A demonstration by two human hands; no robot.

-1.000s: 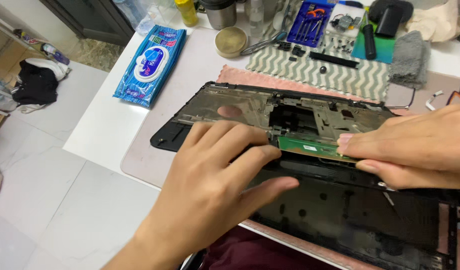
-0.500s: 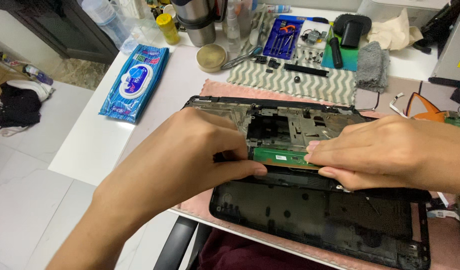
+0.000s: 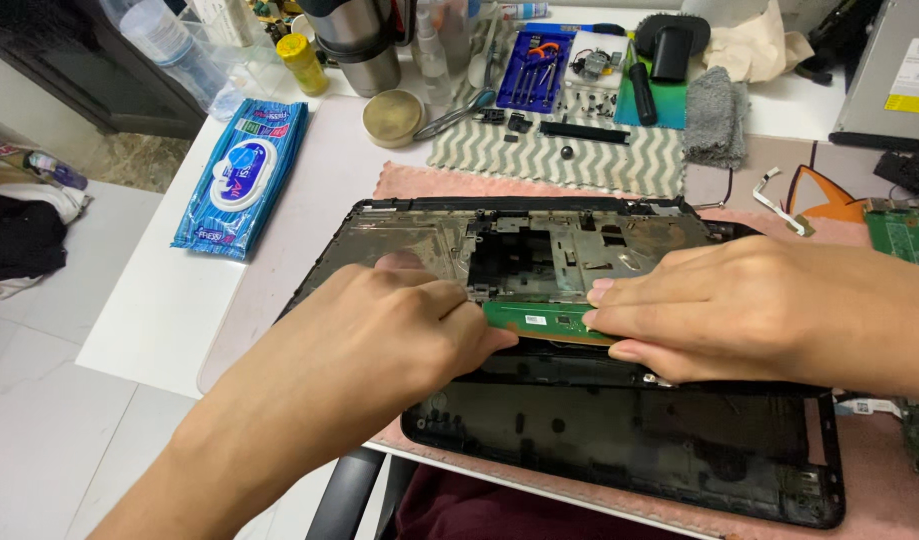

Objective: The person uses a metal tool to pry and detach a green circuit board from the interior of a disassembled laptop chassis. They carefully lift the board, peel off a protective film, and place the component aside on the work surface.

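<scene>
An opened laptop shell [image 3: 399,235] lies on a pink mat [image 3: 419,180], its metal inner frame facing up and its black lid part [image 3: 619,440] toward me. A small green circuit board [image 3: 544,320] sits at the frame's near edge. My left hand [image 3: 399,330] pinches the board's left end with curled fingers. Pressing on the board's right end are the fingertips of my right hand [image 3: 739,310], which lies flat over the frame's right side. Both hands hide part of the frame.
A blue wet-wipe pack [image 3: 241,175] lies at the left. Behind the laptop a striped cloth [image 3: 579,160] carries small screws and parts, with a blue tool case [image 3: 534,70], a round tin [image 3: 393,117], bottles and a grey cloth [image 3: 714,115]. Another green board [image 3: 904,235] lies far right.
My left hand has curled from flat and spread to a pinch at the green board's left end. The view has drifted, showing more of the table's right side. My right hand has stayed on the board.
</scene>
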